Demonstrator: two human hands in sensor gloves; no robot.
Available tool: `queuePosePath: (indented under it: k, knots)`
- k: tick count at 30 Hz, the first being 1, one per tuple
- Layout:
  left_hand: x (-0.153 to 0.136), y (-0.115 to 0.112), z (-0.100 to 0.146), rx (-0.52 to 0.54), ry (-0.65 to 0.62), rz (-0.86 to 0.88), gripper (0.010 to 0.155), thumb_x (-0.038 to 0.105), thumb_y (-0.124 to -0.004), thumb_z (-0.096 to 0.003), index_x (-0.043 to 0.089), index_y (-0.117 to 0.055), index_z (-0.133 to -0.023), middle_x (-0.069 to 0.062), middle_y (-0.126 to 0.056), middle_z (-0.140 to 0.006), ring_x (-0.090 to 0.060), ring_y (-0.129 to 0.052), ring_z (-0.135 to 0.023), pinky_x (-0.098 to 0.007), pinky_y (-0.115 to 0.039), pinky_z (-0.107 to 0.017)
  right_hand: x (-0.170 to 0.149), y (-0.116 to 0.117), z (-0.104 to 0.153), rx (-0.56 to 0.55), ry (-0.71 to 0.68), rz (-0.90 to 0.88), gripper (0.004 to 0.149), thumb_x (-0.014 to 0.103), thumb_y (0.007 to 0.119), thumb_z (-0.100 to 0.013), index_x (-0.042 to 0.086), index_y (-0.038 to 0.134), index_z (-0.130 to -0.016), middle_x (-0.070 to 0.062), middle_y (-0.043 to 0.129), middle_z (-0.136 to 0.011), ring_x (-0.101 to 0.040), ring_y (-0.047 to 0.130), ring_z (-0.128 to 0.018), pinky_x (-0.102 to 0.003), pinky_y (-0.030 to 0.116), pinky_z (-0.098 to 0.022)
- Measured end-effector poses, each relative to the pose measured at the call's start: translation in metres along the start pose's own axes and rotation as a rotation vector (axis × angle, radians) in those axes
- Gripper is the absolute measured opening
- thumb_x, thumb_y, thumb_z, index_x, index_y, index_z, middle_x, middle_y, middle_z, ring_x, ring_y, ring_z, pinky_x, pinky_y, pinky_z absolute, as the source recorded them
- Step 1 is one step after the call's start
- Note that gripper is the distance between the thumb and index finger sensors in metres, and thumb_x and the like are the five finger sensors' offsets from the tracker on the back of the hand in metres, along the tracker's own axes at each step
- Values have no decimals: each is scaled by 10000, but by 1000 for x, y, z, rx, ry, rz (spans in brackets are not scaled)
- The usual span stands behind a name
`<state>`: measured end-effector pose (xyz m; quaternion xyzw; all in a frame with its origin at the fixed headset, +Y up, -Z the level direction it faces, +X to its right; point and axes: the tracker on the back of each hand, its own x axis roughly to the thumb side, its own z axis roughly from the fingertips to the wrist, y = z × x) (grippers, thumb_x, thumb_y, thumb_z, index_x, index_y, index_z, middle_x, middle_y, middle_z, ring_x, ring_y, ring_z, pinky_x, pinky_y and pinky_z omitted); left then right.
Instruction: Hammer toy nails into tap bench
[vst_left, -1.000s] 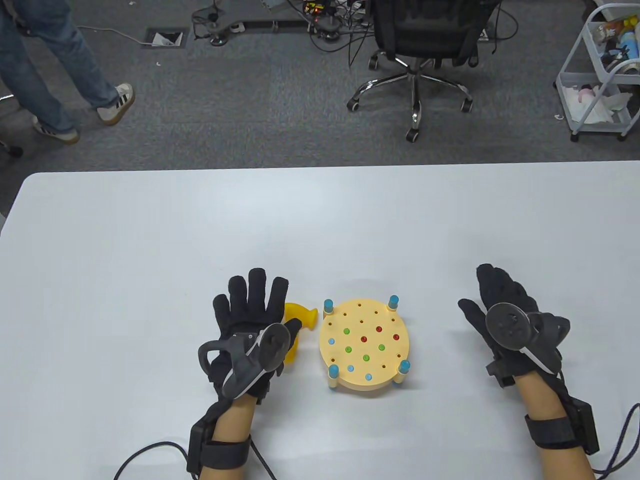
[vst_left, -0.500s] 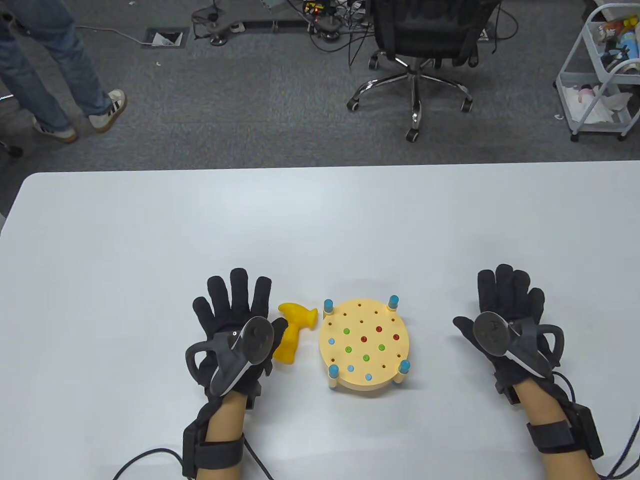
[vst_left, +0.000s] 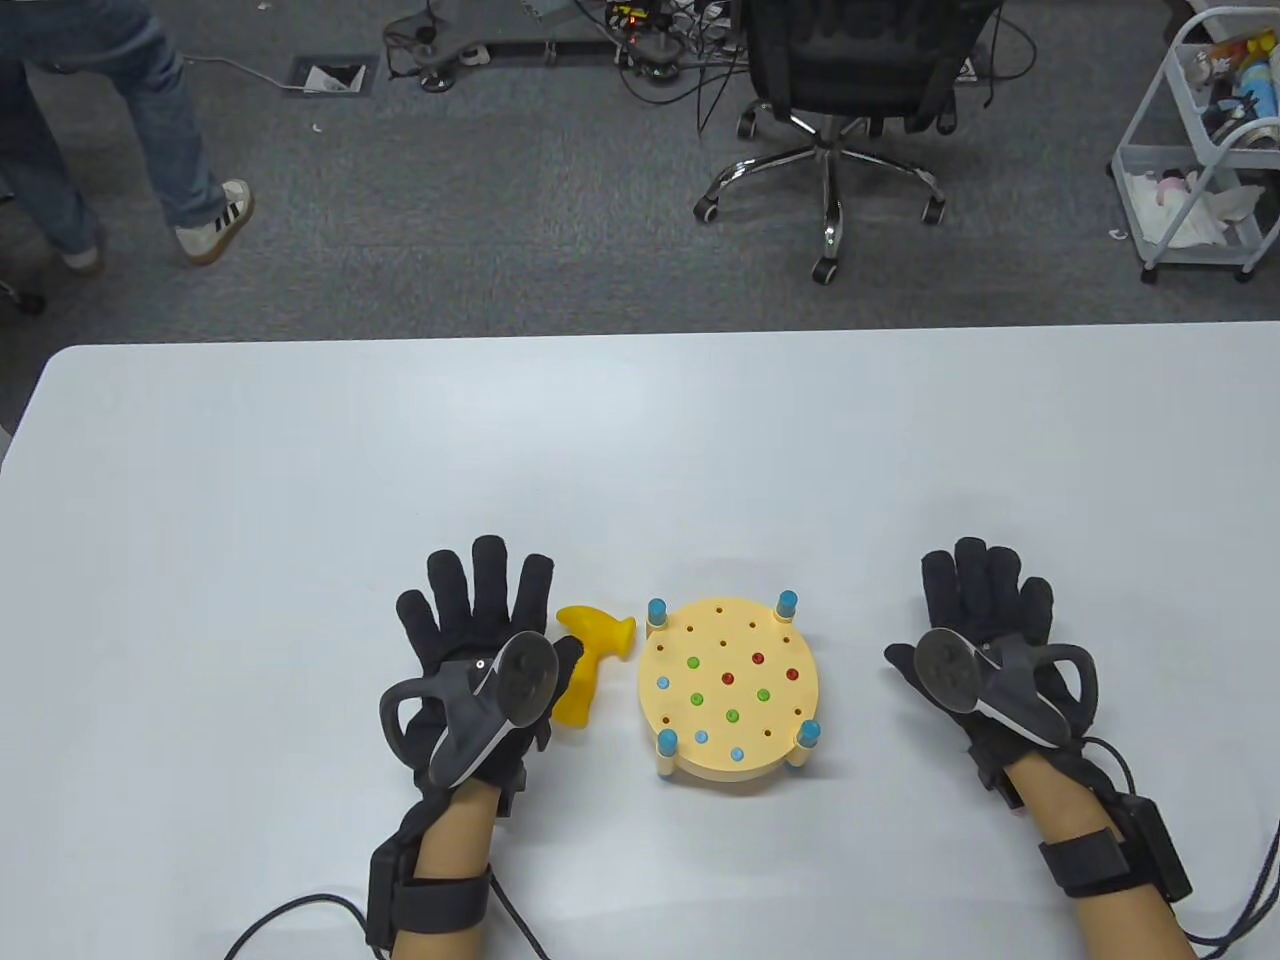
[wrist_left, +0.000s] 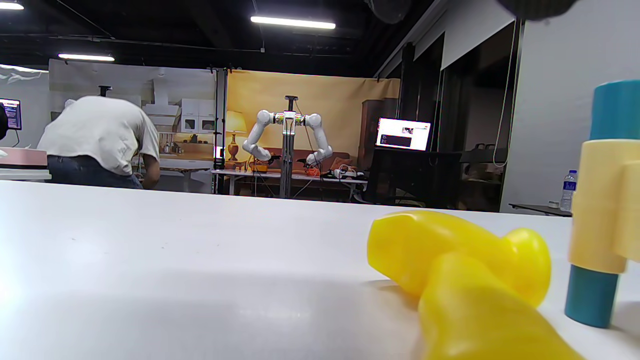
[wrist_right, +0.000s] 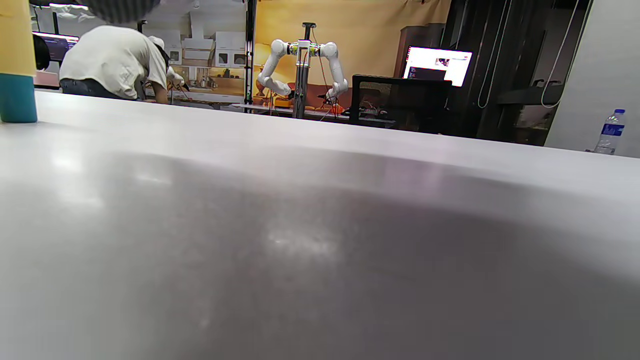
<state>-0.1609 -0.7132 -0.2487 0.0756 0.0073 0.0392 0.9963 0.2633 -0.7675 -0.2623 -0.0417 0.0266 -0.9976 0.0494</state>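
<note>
Yellow hammer (vst_left: 588, 662) seen lower centre of table view, lying between left hand (vst_left: 480, 650) and round peg bench (vst_left: 730, 690); handle angled toward bottom edge. Left hand spread flat, nothing gripped, thumb beside handle. Right hand (vst_left: 985, 640) spread, nothing held, well apart.

Setting: a robotics lab in an office-type room. Evidence — grey carpet floor (vst_left: 500, 200) with a black mesh swivel chair (vst_left: 850, 70) at the table view's top, tangled cables (vst_left: 650, 40) beside it; a white two-armed robot on a pole (wrist_left: 287, 135) mid-frame in the left wrist view — and a lit monitor (wrist_left: 403, 134) to its right.
</note>
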Motion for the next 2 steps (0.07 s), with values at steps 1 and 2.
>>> queuePosePath:
  k: [1,2]
  knots:
    - [0,0,0,0,-2,-1,793,648,-588,-363,466,-278,-1070,52,-34,-1210,-399,-96,-1136,-680,-131,-784,0,0,0,2,-3,3,946,648,481,-430,136,83,-1118,-210,-10,-1136,-520,71,-1053,-736,205,-696]
    - [1,-1,0,-2,-6,-2,794,648,-589,-363,465,-279,-1071,50,-33,-1210,-399,-97,-1136,-680,-130,-783,1,1,1,4,-6,8,946,647,482,-430,135,83,-1118,-212,-9,-1136,-523,74,-1052,-736,206,-695]
